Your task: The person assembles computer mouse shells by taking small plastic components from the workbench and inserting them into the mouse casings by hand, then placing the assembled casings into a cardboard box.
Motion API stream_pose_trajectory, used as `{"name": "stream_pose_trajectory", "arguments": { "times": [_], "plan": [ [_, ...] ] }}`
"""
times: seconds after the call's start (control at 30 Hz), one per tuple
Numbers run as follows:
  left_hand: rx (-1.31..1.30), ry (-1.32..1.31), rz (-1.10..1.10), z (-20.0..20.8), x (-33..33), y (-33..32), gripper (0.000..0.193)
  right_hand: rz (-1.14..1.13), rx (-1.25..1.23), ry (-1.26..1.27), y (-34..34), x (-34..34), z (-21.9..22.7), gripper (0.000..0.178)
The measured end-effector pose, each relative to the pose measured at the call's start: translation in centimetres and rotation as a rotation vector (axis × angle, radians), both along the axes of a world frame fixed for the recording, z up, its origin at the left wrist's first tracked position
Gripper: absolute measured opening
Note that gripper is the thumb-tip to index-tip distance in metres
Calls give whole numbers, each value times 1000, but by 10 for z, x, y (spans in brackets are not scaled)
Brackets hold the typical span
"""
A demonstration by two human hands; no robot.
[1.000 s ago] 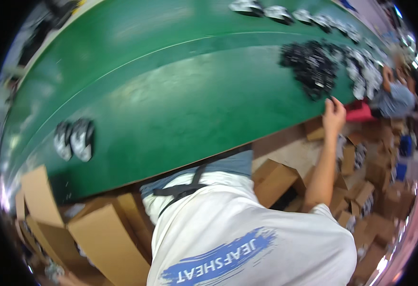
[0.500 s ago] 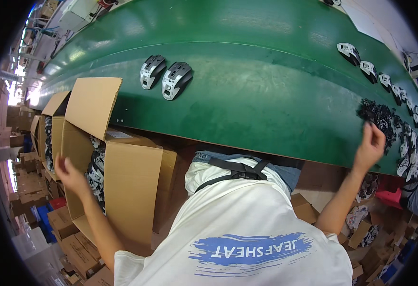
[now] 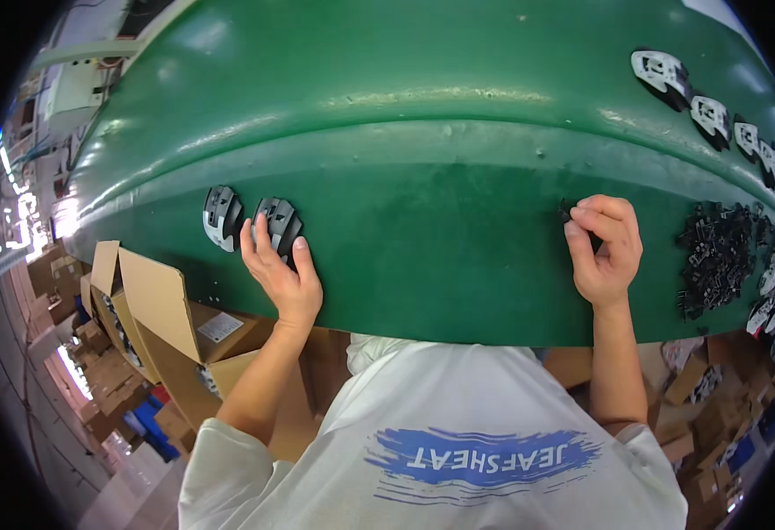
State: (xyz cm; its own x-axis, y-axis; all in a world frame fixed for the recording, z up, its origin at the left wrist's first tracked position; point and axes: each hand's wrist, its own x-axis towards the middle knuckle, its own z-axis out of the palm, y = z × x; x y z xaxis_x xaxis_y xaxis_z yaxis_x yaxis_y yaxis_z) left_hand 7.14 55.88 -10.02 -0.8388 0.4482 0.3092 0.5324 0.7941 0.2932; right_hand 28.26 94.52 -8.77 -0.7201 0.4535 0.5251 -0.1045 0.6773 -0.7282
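My left hand point(image 3: 279, 272) lies on the green conveyor belt point(image 3: 440, 132), its fingers over a dark grey mouse-shaped shell point(image 3: 280, 223). A second shell, grey and white point(image 3: 221, 216), sits just left of it, untouched. My right hand point(image 3: 606, 249) is curled on the belt farther right, pinching a small black part point(image 3: 568, 212) between thumb and fingers. A heap of small black parts point(image 3: 714, 256) lies to the right of that hand.
A row of white and black shells point(image 3: 706, 110) runs along the belt's far right. An open cardboard box point(image 3: 153, 309) stands at my lower left below the belt edge. More cartons point(image 3: 714, 397) are piled at the lower right.
My left hand has come up from the cardboard box onto the dark grey shell. My right hand has drawn back left from the heap with a small black part.
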Motion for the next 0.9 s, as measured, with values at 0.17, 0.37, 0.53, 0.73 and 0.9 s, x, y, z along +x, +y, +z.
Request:
{"name": "stream_pose_trajectory", "arguments": {
  "times": [0.17, 0.37, 0.53, 0.73, 0.9],
  "plan": [
    [-32, -117, -52, 6, -2, 3, 68, 19, -29, -86, 2, 0, -3, 30],
    [-21, -105, -66, 2, 0, -1, 72, 17, -10, -105, 1, 4, 0, 30],
    [103, -93, -65, 5, 5, 5, 66, -59, 52, -98, -7, 11, 4, 33],
    [422, -257, -43, 31, 33, 23, 46, -74, -19, 43, -33, 2, 10, 22],
    [681, -1297, -279, 105, 111, 54, 46, 336, -75, 285, -128, -10, 68, 21]
  ]
}}
